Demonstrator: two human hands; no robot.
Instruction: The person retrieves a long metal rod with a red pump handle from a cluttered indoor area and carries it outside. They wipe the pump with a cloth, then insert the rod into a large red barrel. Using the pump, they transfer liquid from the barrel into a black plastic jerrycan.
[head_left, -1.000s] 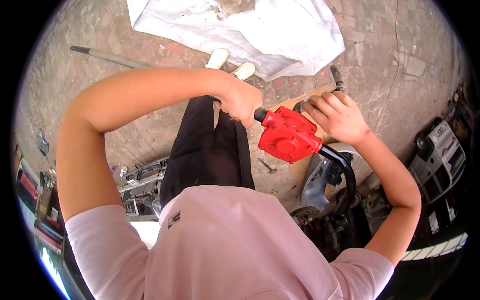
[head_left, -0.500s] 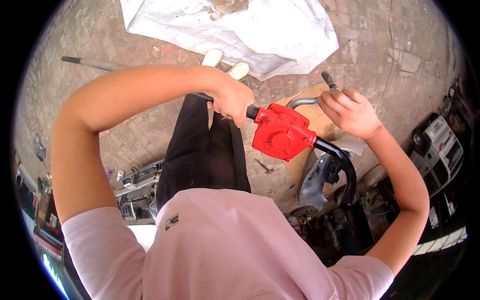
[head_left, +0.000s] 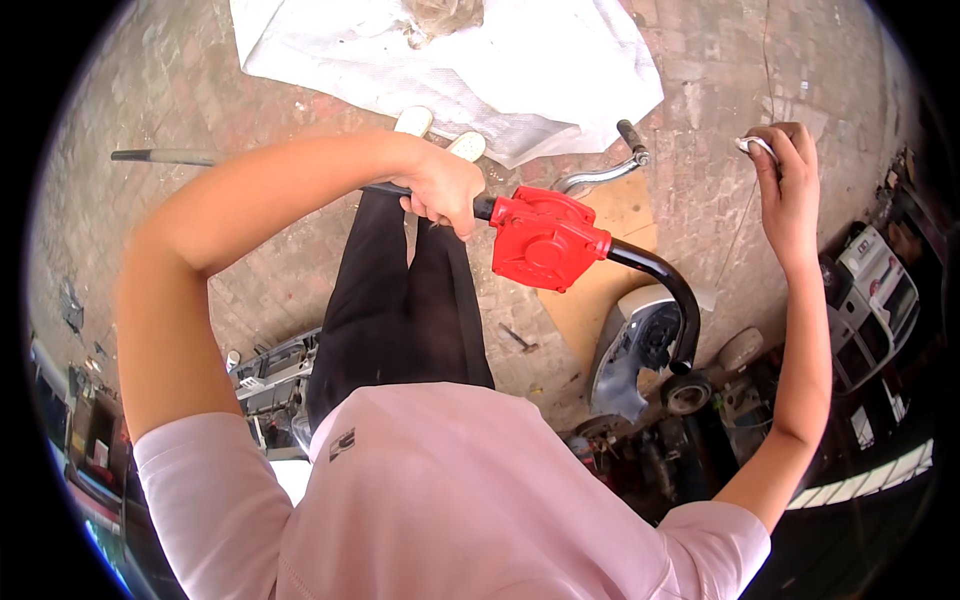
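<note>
My left hand [head_left: 441,188] grips the black handle of a red blower [head_left: 543,238], held level in front of me. Its curved black nozzle [head_left: 668,296] bends down toward a grey machine cover [head_left: 630,350] on the ground. Far out to the right, my right hand [head_left: 785,185] is raised and pinches the end of a thin cable [head_left: 752,146] between thumb and fingers. The cable trails down from that hand toward the ground.
A white sheet [head_left: 460,55] lies on the brick paving ahead, beyond my shoes [head_left: 440,135]. A chrome handlebar [head_left: 605,170] and a cardboard piece [head_left: 600,270] lie under the blower. Dismantled electronics [head_left: 870,300] crowd the right side, more parts [head_left: 270,370] the left. A long rod [head_left: 160,157] lies far left.
My right hand left the blower's nozzle and swung up and out to the right, taking the thin cable with it. The blower stayed in my left hand, shifting slightly.
</note>
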